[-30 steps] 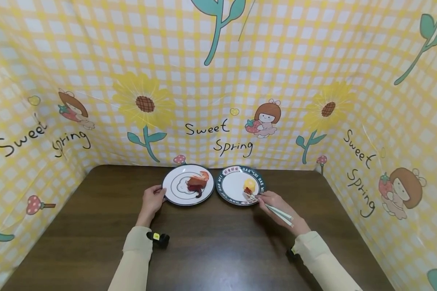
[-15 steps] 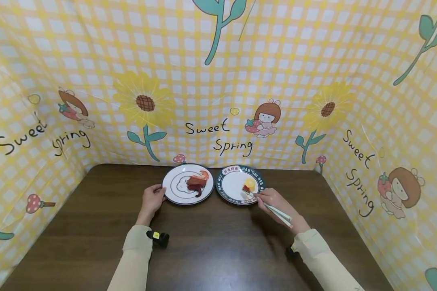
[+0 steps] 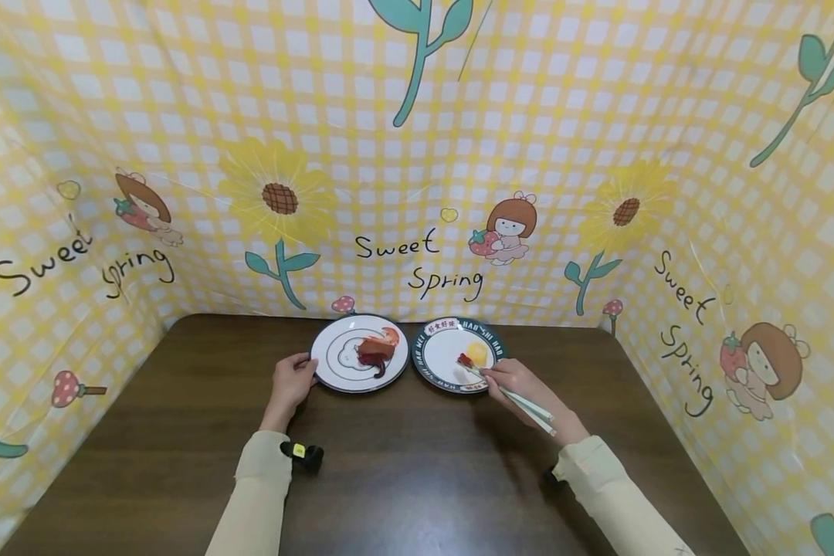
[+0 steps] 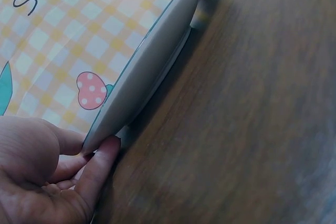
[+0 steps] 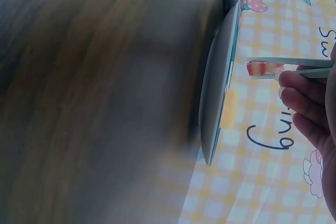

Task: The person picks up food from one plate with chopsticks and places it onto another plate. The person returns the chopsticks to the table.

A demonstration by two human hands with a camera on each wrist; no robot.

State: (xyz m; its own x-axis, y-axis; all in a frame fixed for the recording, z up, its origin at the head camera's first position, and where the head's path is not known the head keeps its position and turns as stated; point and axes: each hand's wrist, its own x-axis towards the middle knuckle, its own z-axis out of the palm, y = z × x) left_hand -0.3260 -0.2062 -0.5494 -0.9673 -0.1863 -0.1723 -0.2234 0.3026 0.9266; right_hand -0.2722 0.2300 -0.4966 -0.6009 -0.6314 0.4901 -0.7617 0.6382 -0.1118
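My left hand (image 3: pixel 293 381) pinches the left edge of a white plate (image 3: pixel 330 336) with a dark rim and line drawing. In the left wrist view, thumb and fingers meet at that plate's rim (image 4: pixel 152 61). Reddish-brown food pieces (image 3: pixel 377 350), one with a curled dark end, lie on its right half. My right hand (image 3: pixel 521 386) grips pale green chopsticks (image 3: pixel 531 409) over a green-rimmed plate (image 3: pixel 436 357). Between the chopstick tips is a small red and white piece of food (image 5: pixel 262 68), held above the plate in the right wrist view. Beside it lies a round yellow piece (image 3: pixel 477 354).
Both plates stand side by side at the back of a dark wooden table (image 3: pixel 403 463). A yellow checked cloth (image 3: pixel 389 170) with printed flowers and lettering hangs behind and along both sides. Each wrist wears a black camera strap (image 3: pixel 304 455).
The right hand has shifted slightly left, carrying the chopsticks and the red piece away from the yellow piece's near side. The left hand and its plate stay in place.
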